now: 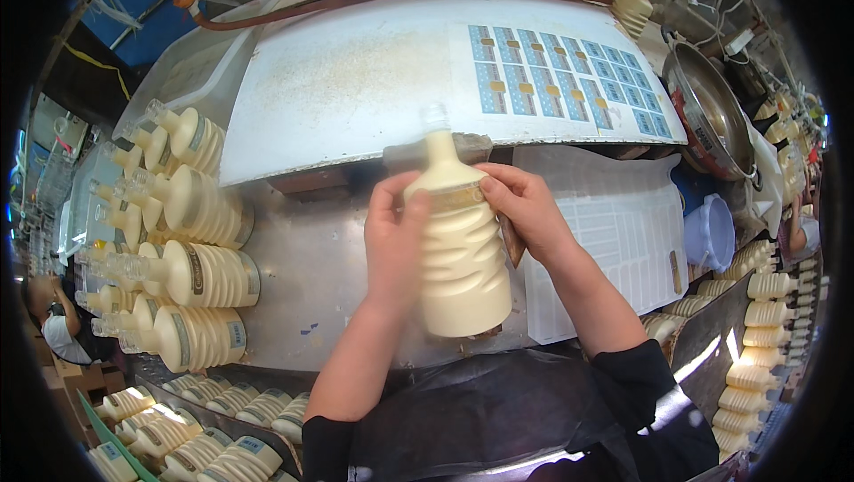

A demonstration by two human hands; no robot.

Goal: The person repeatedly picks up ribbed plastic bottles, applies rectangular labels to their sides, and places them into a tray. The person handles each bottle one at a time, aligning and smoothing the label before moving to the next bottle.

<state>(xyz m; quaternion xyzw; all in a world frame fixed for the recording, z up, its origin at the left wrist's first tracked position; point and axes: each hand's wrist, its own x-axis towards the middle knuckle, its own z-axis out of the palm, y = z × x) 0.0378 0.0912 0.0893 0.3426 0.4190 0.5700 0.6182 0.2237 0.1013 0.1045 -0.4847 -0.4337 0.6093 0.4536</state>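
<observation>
Bottle, cream and ridged, points its neck away above the metal worktop; the left hand, blurred, and the right hand grasp its upper sides, seemingly to keep it steady, the right thumb on its gold band. Beyond, blue labels lie in rows on a white board, presumably for easy reach.

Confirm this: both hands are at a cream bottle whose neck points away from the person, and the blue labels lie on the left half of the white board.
Not quite: the blue labels lie on the right half of the white board, as the head view shows. The left hand and right hand are at the bottle, neck pointing away.
</observation>
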